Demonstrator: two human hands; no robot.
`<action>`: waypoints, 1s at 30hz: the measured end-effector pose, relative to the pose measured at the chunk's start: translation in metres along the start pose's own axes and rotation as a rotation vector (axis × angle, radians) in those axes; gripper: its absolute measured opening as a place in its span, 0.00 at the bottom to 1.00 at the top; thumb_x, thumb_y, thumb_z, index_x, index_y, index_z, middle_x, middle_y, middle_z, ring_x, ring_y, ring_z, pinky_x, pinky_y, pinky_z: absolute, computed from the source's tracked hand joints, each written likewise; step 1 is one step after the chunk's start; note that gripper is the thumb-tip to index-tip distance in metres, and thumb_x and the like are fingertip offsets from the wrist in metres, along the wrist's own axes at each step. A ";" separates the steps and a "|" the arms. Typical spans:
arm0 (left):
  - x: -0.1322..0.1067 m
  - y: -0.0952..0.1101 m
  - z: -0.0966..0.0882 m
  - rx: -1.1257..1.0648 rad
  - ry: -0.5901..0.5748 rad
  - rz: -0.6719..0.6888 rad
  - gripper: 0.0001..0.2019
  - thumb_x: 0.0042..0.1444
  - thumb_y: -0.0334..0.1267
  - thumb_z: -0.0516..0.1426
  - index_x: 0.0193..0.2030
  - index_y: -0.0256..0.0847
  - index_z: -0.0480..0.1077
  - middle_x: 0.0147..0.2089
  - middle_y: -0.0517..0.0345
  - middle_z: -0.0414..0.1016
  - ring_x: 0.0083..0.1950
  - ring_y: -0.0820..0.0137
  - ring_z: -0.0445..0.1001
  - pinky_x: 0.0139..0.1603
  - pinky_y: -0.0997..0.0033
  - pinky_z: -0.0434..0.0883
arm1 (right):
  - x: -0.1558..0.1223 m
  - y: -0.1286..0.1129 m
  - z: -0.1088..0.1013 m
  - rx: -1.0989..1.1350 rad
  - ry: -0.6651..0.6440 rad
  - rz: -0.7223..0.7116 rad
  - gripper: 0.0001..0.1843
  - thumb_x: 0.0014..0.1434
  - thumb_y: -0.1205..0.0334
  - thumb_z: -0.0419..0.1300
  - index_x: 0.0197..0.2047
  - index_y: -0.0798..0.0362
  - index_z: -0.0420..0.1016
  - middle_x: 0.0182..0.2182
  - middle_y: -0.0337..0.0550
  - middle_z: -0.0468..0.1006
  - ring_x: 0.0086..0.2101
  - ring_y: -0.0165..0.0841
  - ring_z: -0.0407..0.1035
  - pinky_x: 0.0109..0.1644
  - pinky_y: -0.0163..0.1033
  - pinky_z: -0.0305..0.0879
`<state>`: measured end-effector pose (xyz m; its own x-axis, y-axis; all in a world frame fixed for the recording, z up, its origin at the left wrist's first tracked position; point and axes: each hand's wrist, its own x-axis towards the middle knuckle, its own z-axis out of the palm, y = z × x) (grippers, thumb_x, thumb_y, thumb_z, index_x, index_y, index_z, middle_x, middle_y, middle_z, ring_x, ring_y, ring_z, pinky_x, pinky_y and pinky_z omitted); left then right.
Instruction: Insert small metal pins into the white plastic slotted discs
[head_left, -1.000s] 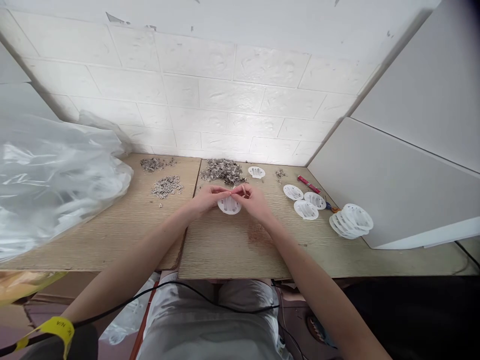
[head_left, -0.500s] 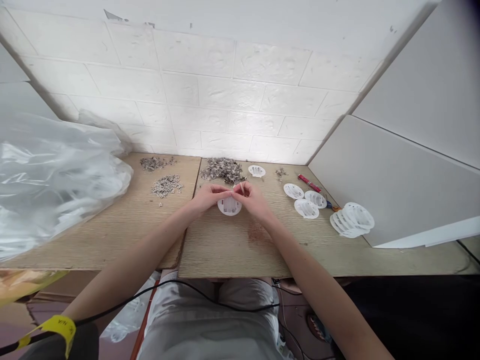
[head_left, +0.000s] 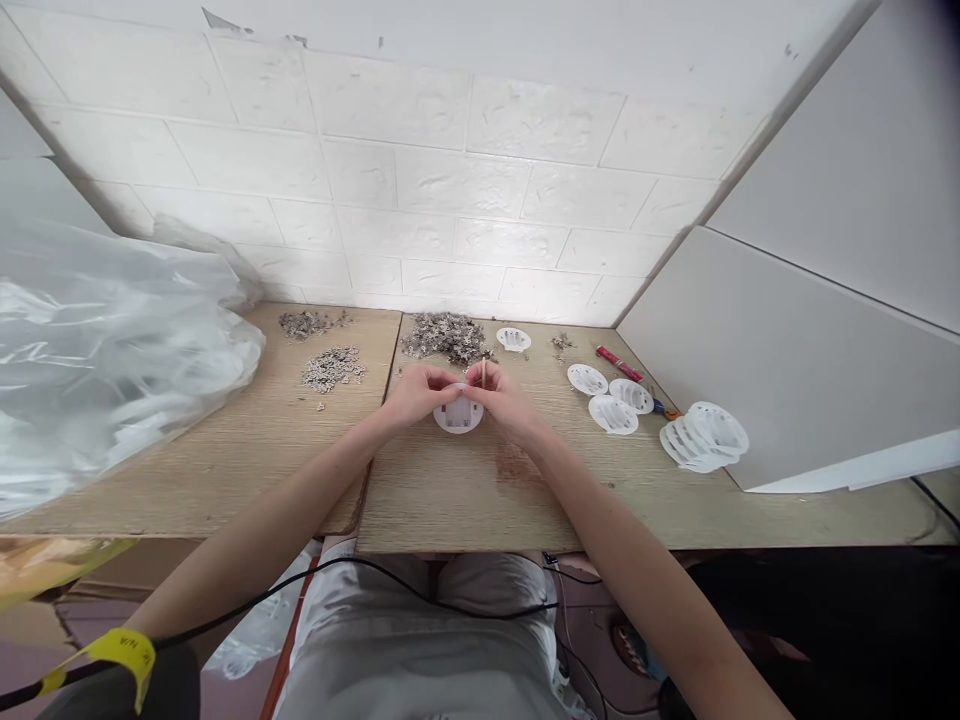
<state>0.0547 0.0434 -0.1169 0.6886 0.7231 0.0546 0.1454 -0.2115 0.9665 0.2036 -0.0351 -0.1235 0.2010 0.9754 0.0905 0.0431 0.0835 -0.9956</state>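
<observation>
Between both hands, near the middle of the table, is a round white plastic disc (head_left: 458, 416) with slots and small metal pieces in it. My left hand (head_left: 419, 395) is closed on its upper left edge, thumb on top. From the other side my right hand (head_left: 501, 397) grips the upper right edge, its thumb meeting the left one. A thin light-coloured stick (head_left: 484, 374) rises between the right fingers; its lower end is hidden. Behind the hands lies a pile of small metal pieces (head_left: 448, 339), with a similar white disc (head_left: 514, 340) beside it.
More white discs (head_left: 613, 414) lie to the right, near a stack of them (head_left: 703, 440) and a red tube (head_left: 619, 364). Two heaps of small metal parts (head_left: 333, 368) are on the left table section, next to a large clear plastic bag (head_left: 112, 370). A black cable (head_left: 360, 562) crosses my lap.
Both hands stay on the disc. The stick in my right hand has tipped more upright, and the thumbs have shifted slightly on the disc's upper edge.
</observation>
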 end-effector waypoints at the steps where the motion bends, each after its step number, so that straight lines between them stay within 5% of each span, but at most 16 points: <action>1: 0.000 -0.001 0.000 0.002 0.003 0.007 0.11 0.47 0.42 0.63 0.33 0.35 0.79 0.33 0.51 0.80 0.33 0.67 0.74 0.33 0.70 0.69 | 0.000 -0.001 0.000 0.009 0.000 0.008 0.14 0.46 0.59 0.65 0.35 0.52 0.67 0.30 0.34 0.66 0.29 0.26 0.59 0.32 0.34 0.56; 10: 0.003 -0.006 0.003 0.027 0.062 0.043 0.10 0.45 0.38 0.65 0.34 0.35 0.78 0.35 0.51 0.79 0.36 0.66 0.75 0.38 0.68 0.70 | -0.001 -0.002 0.000 0.044 0.001 0.013 0.15 0.45 0.56 0.66 0.35 0.51 0.70 0.30 0.37 0.69 0.31 0.29 0.63 0.34 0.35 0.60; 17: 0.002 0.005 -0.002 -0.650 -0.071 -0.043 0.20 0.46 0.37 0.68 0.47 0.37 0.76 0.50 0.48 0.78 0.49 0.67 0.76 0.55 0.63 0.70 | 0.007 -0.004 -0.010 0.248 0.146 0.047 0.17 0.45 0.53 0.68 0.32 0.50 0.66 0.29 0.39 0.71 0.30 0.32 0.66 0.32 0.39 0.65; 21: 0.001 0.006 0.001 -0.706 -0.150 0.028 0.21 0.45 0.33 0.68 0.48 0.37 0.76 0.51 0.49 0.77 0.51 0.67 0.75 0.59 0.62 0.67 | 0.009 0.001 -0.012 0.220 0.169 0.046 0.15 0.50 0.50 0.67 0.33 0.50 0.68 0.29 0.41 0.74 0.31 0.34 0.68 0.32 0.40 0.67; 24: 0.002 0.007 0.003 -0.731 -0.102 -0.012 0.17 0.47 0.35 0.67 0.46 0.37 0.76 0.48 0.49 0.78 0.48 0.68 0.75 0.57 0.63 0.68 | 0.007 0.003 -0.008 0.229 0.140 0.052 0.14 0.50 0.51 0.66 0.34 0.50 0.69 0.29 0.40 0.73 0.29 0.31 0.67 0.31 0.38 0.66; 27: 0.004 0.008 0.001 -0.749 -0.061 -0.062 0.14 0.50 0.39 0.65 0.42 0.36 0.75 0.45 0.49 0.78 0.45 0.69 0.75 0.51 0.66 0.70 | 0.003 0.000 -0.006 0.118 0.108 0.019 0.15 0.54 0.48 0.62 0.37 0.50 0.70 0.30 0.40 0.74 0.28 0.30 0.68 0.30 0.36 0.63; 30: 0.005 0.010 -0.002 -0.724 -0.045 -0.073 0.14 0.51 0.44 0.63 0.41 0.36 0.75 0.44 0.50 0.77 0.44 0.68 0.74 0.48 0.67 0.70 | -0.003 -0.007 -0.010 -0.230 0.071 -0.028 0.18 0.61 0.43 0.54 0.41 0.50 0.71 0.22 0.37 0.72 0.22 0.30 0.64 0.28 0.36 0.58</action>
<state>0.0581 0.0459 -0.1065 0.7258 0.6878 -0.0121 -0.3034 0.3359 0.8917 0.2129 -0.0406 -0.1169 0.2641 0.9560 0.1278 0.2697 0.0541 -0.9614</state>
